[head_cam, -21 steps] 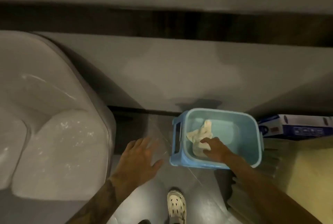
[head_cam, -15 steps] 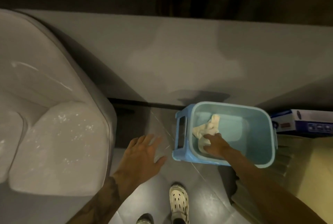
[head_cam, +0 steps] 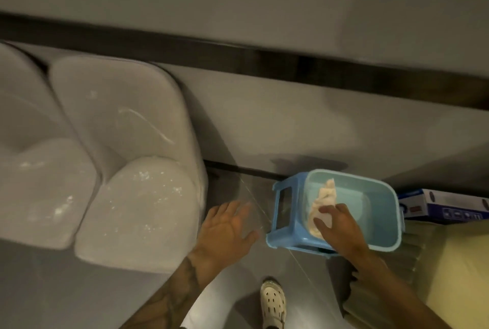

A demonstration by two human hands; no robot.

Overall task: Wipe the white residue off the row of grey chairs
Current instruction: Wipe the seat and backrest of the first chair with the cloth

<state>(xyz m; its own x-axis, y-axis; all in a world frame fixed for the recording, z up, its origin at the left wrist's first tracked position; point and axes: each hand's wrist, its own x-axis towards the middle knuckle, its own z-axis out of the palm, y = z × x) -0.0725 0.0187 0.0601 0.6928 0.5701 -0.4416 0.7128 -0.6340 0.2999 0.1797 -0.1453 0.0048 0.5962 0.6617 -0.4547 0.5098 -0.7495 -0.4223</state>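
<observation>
While the person stands facing a wall, the view from the head looks down at a pale blue tub [head_cam: 370, 222] sitting on a blue stool [head_cam: 289, 183] to the right of their feet. A crumpled cream cloth [head_cam: 325, 197] lies in the left half of the tub, its long axis running away from the person. The right hand [head_cam: 337, 225] reaches down into the tub and covers the near end of the cloth, with a fold of it pinched between thumb and fingers. The left hand [head_cam: 227, 230] hangs over bare floor with its fingers spread, holding nothing.

Two grey chairs sit side by side against the wall on the left. The nearer chair [head_cam: 137, 209] is well apart from the tub, across a strip of floor. White residue [head_cam: 148, 177] speckles its seat and streaks its backrest, and the farther chair [head_cam: 39, 191] shows more.

The cloth must therefore travel left, past the left hand, to reach the marks. The left hand is nearer the chairs, but the right hand has the cloth. No wiping looks to have begun on these seats.
</observation>
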